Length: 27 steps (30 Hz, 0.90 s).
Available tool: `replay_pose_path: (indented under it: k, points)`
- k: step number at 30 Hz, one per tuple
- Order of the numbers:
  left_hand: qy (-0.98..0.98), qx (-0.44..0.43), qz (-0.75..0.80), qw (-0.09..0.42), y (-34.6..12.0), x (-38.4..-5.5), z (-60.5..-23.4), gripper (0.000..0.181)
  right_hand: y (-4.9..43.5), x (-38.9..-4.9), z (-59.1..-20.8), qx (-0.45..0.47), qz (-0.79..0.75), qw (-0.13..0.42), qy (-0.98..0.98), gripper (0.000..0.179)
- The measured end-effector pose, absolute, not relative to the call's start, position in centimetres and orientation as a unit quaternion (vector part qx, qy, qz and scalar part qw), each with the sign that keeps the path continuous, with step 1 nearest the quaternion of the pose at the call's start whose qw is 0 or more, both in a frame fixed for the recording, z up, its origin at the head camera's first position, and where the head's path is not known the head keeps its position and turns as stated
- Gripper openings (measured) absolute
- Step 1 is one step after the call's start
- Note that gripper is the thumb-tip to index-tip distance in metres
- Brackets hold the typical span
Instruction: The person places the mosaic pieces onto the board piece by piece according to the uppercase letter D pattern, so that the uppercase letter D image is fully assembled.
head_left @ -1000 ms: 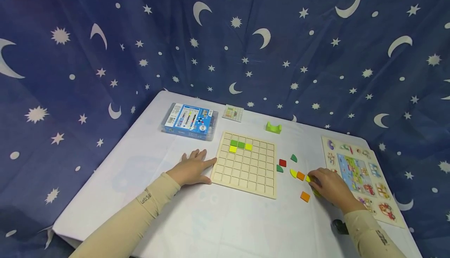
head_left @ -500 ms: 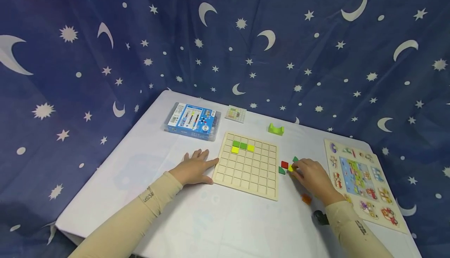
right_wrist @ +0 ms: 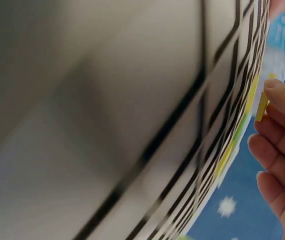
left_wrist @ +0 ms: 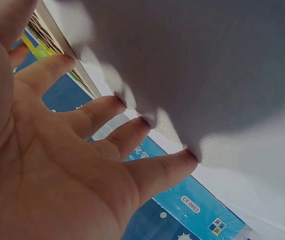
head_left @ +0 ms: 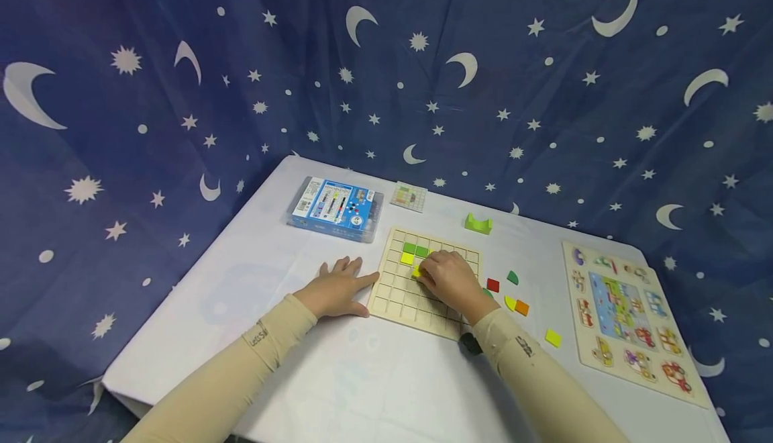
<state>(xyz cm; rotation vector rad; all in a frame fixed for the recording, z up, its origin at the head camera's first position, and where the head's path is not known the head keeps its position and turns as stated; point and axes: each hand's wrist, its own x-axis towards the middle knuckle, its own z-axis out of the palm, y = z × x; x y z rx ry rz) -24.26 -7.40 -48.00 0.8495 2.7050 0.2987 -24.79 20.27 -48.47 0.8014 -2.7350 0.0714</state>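
My left hand lies with spread fingers beside the wooden grid board, the index fingertip at its left edge. The left wrist view shows those fingertips resting on the white cloth. Over the middle of the board, my right hand pinches a yellow square tile between thumb and fingers, close above the grid. Two green square tiles and a yellow tile sit in cells near the board's upper left. Another yellow tile there is mostly hidden behind the right hand.
Right of the board lie a red piece, green quarter-circles, a yellow quarter-circle, an orange square and a yellow square. Behind are a blue-labelled box, pattern card and green holder. A picture puzzle lies far right.
My right hand has picked up a yellow tile from the loose pieces and moved left with it over the board. My left hand has stayed at the board's left edge.
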Motion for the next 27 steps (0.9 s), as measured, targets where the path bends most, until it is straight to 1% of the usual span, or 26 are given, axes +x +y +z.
replay_pose_path:
  k: [4,9,19,27]
  points:
    - [0.938,0.294,0.106,0.151,-7.4,-24.2,-48.0,0.079,18.5,-25.5,-48.9,0.296,0.003,0.155,-0.942,0.013]
    - [0.937,0.296,0.105,0.149,-7.3,-24.1,-48.0,0.078,17.6,-26.0,-49.0,0.304,-0.02,0.159,-0.939,0.012]
    - [0.938,0.295,0.105,0.151,-7.4,-24.2,-48.0,0.079,17.2,-26.4,-49.1,0.298,-0.038,0.149,-0.942,0.011]
    - [0.939,0.297,0.098,0.147,-7.5,-24.2,-48.0,0.079,17.6,-26.2,-48.9,0.29,-0.001,0.15,-0.945,0.009]
